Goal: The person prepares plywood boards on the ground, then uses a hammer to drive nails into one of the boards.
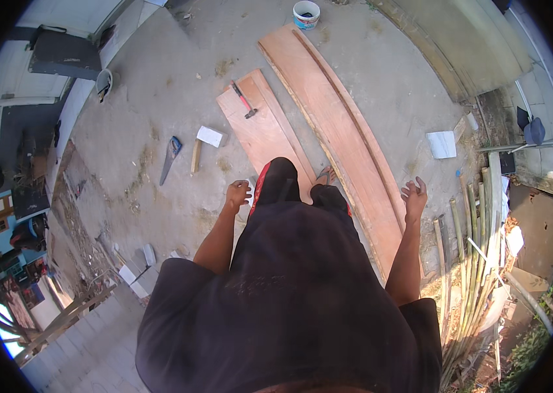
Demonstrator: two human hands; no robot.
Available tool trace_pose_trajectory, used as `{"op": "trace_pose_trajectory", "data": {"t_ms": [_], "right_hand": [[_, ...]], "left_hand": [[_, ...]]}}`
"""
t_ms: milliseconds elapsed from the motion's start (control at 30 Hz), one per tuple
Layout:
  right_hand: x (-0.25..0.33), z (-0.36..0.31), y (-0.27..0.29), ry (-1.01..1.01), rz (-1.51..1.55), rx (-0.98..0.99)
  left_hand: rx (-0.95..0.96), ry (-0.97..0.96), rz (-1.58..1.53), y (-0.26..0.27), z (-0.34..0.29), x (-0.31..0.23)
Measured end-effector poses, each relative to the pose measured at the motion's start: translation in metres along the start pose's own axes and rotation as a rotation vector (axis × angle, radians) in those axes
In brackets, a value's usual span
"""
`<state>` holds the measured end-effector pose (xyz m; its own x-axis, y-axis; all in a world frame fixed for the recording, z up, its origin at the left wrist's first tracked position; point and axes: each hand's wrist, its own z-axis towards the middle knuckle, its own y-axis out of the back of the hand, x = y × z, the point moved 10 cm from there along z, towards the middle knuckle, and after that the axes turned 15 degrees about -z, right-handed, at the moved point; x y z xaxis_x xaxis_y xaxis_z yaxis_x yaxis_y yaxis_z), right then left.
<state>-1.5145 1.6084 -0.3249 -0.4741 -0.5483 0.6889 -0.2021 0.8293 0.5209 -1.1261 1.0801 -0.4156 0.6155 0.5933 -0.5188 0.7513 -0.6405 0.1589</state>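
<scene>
My left hand [238, 194] hangs beside my left thigh, its fingers loosely curled but apart, with nothing in it. Out to the right, my right hand [414, 196] is held with spread fingers over the ground near a long reddish plywood board [332, 108]; it is empty too. A shorter plywood piece [248, 134] lies ahead of my legs, and on it rests a claw hammer [244, 100] with a red and black handle. On the concrete to the left lie a handsaw [171, 159], a white block [210, 136] and a short wooden offcut [196, 156].
A white bucket [299, 19] stands at the far end of the long board. To the right are a pale square slab [442, 145] and a bundle of bamboo poles [473, 255]. Large leaning sheets [460, 42] line the far right. Another pail [104, 81] sits far left.
</scene>
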Motion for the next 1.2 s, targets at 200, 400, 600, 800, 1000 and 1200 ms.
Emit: {"op": "trace_pose_trajectory", "data": {"t_ms": [200, 400, 600, 800, 1000, 1200], "right_hand": [[0.025, 0.032, -0.044, -0.073, 0.031, 0.003], [-0.044, -0.037, -0.100, -0.396, -0.127, 0.076], [-0.043, -0.099, -0.131, -0.553, -0.185, 0.046], [-0.007, -0.040, -0.164, -0.293, -0.439, 0.002], [-0.056, 0.137, -0.236, -0.093, -0.477, 0.013], [-0.179, 0.324, -0.290, -0.119, -0.710, -0.049]], "left_hand": [[0.080, -0.369, 0.343, -0.068, 0.036, -0.105], [0.278, -0.420, 0.879, -0.161, 0.089, -0.192], [0.506, -0.261, 1.300, -0.247, 0.149, -0.239], [0.612, -0.188, 1.595, -0.271, 0.194, -0.212], [0.446, -0.514, 1.561, -0.340, 0.220, -0.229], [0.472, -0.810, 1.390, -0.394, 0.227, -0.247]]}}
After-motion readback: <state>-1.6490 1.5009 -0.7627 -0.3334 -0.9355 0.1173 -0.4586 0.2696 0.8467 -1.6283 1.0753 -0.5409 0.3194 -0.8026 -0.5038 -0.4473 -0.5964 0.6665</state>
